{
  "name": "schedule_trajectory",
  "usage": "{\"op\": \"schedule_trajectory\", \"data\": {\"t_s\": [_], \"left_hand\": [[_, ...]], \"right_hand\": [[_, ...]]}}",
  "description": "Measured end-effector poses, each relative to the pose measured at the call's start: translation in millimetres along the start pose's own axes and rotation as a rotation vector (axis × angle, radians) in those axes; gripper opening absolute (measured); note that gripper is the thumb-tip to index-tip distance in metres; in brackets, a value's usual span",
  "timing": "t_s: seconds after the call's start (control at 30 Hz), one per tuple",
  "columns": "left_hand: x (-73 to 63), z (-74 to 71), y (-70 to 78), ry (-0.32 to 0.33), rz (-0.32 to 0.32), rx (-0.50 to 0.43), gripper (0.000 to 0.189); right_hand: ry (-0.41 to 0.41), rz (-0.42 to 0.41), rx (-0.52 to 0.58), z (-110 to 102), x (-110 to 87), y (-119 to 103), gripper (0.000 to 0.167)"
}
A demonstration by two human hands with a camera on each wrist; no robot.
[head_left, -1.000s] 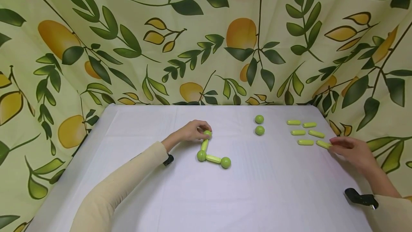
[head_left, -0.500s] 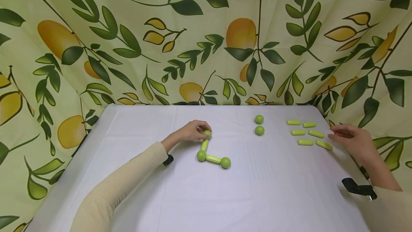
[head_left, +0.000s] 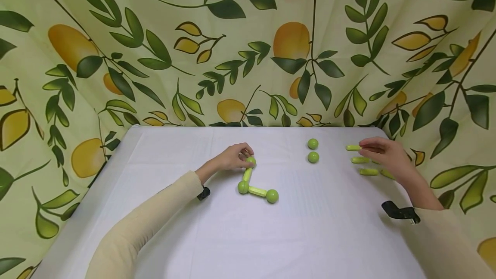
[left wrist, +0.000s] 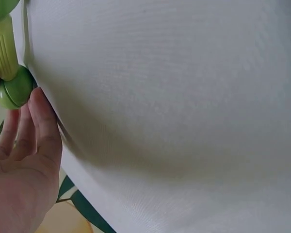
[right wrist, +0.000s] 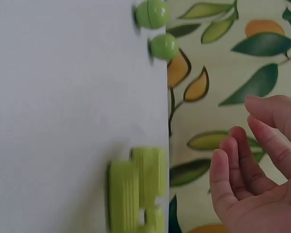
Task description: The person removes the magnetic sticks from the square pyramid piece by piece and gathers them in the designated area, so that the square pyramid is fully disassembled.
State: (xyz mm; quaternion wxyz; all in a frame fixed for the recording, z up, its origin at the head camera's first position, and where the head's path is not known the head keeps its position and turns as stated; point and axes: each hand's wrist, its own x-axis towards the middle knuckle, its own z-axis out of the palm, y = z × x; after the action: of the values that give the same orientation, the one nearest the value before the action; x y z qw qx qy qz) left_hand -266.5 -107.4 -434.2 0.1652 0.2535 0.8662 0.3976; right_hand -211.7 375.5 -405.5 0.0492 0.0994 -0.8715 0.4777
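"Near the middle of the table (head_left: 310, 244), what does the left hand (head_left: 234, 157) have?"

"It pinches the end ball (head_left: 251, 162) of the chain (head_left: 257, 191), fingers bent on one side and thumb on the other."

"How does the chain run?"

"From the end ball a stick leads toward the person to the corner ball (head_left: 243, 187); there it bends, and a second stick goes right to the last ball (head_left: 272, 196). The parts join end to end."

"And the right hand (head_left: 387, 157)?"

"Over the loose sticks (head_left: 359, 160) at the table's right side. Its fingers are loosely bent and spread, with gaps between them. The right wrist view shows the fingertips apart from the sticks."

"How many sticks?"

"I can't tell; the hand covers part of the group. Four show, at least in part, from the head."

"Anything between the hands?"

"Two loose balls (head_left: 313, 157), one beyond the other, near each other but apart, left of the sticks. Behind the table hangs a leafy, fruit-printed curtain (head_left: 232, 46)."
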Motion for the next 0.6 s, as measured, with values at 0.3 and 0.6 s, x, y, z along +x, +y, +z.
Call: {"op": "schedule_trajectory", "data": {"t_s": [0.3, 0.6], "left_hand": [[-7.8, 2.9, 7.5, 0.005, -0.026, 0.022, 0.03], [-17.5, 2.3, 12.1, -0.036, -0.027, 0.152, 0.051]], "right_hand": [[-0.138, -0.024, 0.019, 51, 31.4, -23, 0.035], [-0.274, -0.063, 0.113, 92, 49.3, -41, 0.033]]}}
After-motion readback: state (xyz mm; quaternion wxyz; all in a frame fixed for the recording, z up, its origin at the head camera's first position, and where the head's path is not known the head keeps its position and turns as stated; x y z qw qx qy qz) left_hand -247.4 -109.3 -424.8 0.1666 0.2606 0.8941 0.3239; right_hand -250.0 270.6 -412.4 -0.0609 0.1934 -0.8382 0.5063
